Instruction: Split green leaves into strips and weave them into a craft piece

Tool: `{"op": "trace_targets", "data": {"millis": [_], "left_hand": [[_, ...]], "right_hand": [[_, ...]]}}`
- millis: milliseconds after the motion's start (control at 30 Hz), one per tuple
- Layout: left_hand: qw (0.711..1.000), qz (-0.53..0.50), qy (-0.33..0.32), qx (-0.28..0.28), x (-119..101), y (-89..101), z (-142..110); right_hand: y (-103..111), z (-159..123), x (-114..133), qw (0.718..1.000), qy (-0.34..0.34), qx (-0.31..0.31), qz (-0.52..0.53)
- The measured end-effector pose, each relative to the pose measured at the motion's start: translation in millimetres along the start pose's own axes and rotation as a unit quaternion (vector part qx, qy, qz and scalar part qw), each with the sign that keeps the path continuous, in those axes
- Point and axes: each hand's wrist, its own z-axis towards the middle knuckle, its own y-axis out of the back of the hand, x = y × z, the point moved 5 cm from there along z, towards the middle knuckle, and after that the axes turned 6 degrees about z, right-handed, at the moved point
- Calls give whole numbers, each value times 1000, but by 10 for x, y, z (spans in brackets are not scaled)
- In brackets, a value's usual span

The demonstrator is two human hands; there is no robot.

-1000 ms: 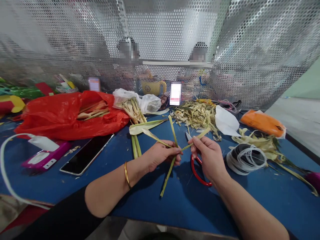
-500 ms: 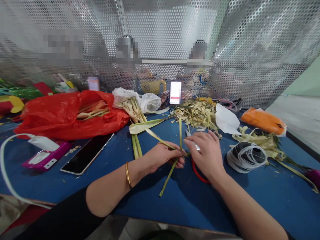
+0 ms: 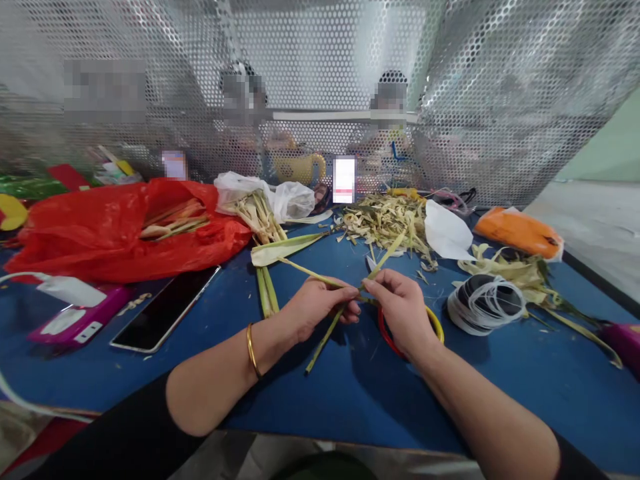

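Between finger and thumb, my left hand pinches crossed strips of dried leaf above the blue table. My right hand is closed on the upper leaf strip, close by the crossing. Scissors with red and yellow handles lie under my right hand, their blade tip showing past it. A wide pale leaf rests across a bundle of leaf stalks left of my hands. How the strips join is hidden by my fingers.
At right stand a spool of white cord and an orange packet. Leaf scraps are heaped at the back. A red plastic bag, a phone and a purple power strip lie left. Perforated sheeting hangs behind.
My right hand has gone from hovering with looser fingers to pinching the upper strip, which now leans right instead of standing upright. My left hand keeps its hold.
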Motion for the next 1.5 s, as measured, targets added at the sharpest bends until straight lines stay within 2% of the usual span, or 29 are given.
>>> {"op": "trace_targets", "data": {"millis": [100,267,533,600,667,700,767,800,867,933,967,1033,1100,1200,1300,1500], "left_hand": [[1000,-20,18,-5,25,16,17],[997,-52,31,39,28,26,43],[999,-24,29,33,29,9,23],[998,-24,37,33,43,5,26],[998,-35,40,30,53,13,35],[998,-43,38,27,55,21,42],[998,-60,30,21,55,40,58],[997,-70,24,18,54,52,68],[995,-93,14,15,51,69,85],[993,-112,7,22,47,72,97],[993,-116,7,29,46,68,100],[992,-115,10,42,48,52,99],[992,-117,11,48,51,41,96],[992,-119,7,33,57,48,100],[993,-116,17,11,74,63,103],[993,-114,25,12,71,24,66]], "right_hand": [[10,19,-20,1000,-24,-3,19],[68,54,-3,998,-48,-4,33],[55,71,-46,999,-47,11,22],[55,72,-41,999,-36,17,-8],[83,62,31,996,16,1,-92],[99,46,105,986,69,-14,-151],[73,-27,287,940,209,-20,-267],[17,-82,361,908,282,9,-311],[-148,-210,411,834,385,125,-376],[-292,-317,356,763,426,232,-428],[-343,-349,312,735,432,262,-453],[-406,-375,231,703,429,283,-492],[-432,-374,177,695,422,284,-508],[-422,-364,158,703,423,279,-499],[-393,-374,181,709,440,286,-470],[-392,-426,216,700,468,316,-437]]}}
